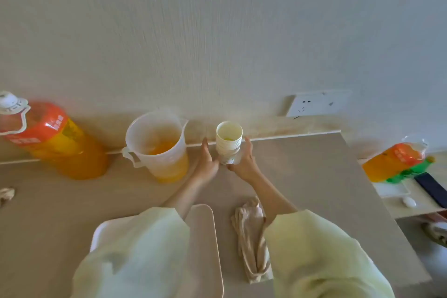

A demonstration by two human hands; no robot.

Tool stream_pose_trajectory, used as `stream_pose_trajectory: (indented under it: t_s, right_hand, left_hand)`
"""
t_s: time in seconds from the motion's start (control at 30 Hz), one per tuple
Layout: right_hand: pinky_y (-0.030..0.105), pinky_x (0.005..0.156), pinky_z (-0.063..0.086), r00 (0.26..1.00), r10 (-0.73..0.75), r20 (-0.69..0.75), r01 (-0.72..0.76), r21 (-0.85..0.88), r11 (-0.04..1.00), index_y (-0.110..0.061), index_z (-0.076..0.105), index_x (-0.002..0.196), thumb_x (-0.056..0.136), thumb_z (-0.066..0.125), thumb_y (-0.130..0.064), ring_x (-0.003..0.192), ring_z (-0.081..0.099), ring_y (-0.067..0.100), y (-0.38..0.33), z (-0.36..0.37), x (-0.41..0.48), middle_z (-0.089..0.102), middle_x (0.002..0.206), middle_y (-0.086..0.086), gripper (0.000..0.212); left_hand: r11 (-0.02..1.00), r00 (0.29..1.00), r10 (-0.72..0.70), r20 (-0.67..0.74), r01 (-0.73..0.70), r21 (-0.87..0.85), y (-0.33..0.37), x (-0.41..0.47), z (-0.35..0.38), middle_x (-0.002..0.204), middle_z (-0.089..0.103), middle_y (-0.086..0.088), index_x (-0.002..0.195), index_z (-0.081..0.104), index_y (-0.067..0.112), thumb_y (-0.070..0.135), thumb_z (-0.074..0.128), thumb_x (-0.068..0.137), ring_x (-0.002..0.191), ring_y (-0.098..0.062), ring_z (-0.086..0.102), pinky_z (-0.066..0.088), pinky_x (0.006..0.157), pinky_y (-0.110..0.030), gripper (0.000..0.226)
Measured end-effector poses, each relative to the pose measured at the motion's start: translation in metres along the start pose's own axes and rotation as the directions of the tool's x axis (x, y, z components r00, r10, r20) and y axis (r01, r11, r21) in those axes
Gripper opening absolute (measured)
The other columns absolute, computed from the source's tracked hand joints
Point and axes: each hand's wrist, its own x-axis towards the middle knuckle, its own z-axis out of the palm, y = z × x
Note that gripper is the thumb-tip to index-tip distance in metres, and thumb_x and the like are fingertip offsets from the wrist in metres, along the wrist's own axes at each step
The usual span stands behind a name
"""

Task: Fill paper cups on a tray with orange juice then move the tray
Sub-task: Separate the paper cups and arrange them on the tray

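Cup stack point(228, 144) upright, mouth up — btw L hand point(208, 163), R hand point(244, 163).

White wall socket point(316, 103), crumpled beige cloth point(251, 239) on the countertop point(314, 176) well below-left of it, small crumpled rag point(6, 195) far left, dark phone point(431, 189) and green bottle point(411, 170) below-right.
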Motion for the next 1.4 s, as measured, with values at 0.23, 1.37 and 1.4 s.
stream_pose_trajectory:
  t_s: [0.23, 1.37, 1.4]
  right_hand:
    - [0.02, 0.092, 0.038, 0.999, 0.003, -0.054, 0.002, 0.089, 0.996, -0.004, 0.03, 0.143, 0.078, 0.076, -0.002, 0.123, 0.047, 0.019, -0.001, 0.002, 0.008, 0.047, 0.138, 0.009, 0.08]
    - [0.03, 0.076, 0.047, 0.981, -0.149, -0.126, 0.157, 0.061, 0.986, -0.039, 0.016, 0.146, 0.071, 0.081, -0.03, 0.098, 0.059, 0.017, -0.074, 0.067, -0.206, 0.053, 0.116, -0.008, 0.1]
    - [0.031, 0.078, 0.05, 0.982, -0.149, -0.117, 0.155, 0.051, 0.987, -0.043, 0.014, 0.145, 0.07, 0.081, -0.033, 0.098, 0.06, 0.016, -0.075, 0.068, -0.209, 0.054, 0.117, -0.009, 0.101]
  left_hand:
    - [0.995, 1.0, -0.025, -0.006, 0.024, -0.101, -0.005, 0.017, 0.008, 0.142, 0.041, -0.01, 0.147, 0.015, 0.001, 0.003, 0.045, 0.098, 0.132, -0.023, 0.04, 0.04, 0.072, -0.003, 0.058]
    - [0.987, 0.988, 0.147, -0.039, -0.149, -0.052, 0.008, -0.176, -0.115, 0.134, 0.046, 0.003, 0.14, 0.039, 0.019, 0.039, 0.071, 0.083, 0.12, -0.012, 0.047, 0.037, 0.089, -0.021, 0.069]
    - [0.987, 0.987, 0.161, -0.02, -0.162, -0.016, 0.008, -0.177, -0.114, 0.136, 0.045, 0.004, 0.141, 0.037, 0.019, 0.039, 0.072, 0.082, 0.121, -0.012, 0.046, 0.035, 0.092, -0.021, 0.071]
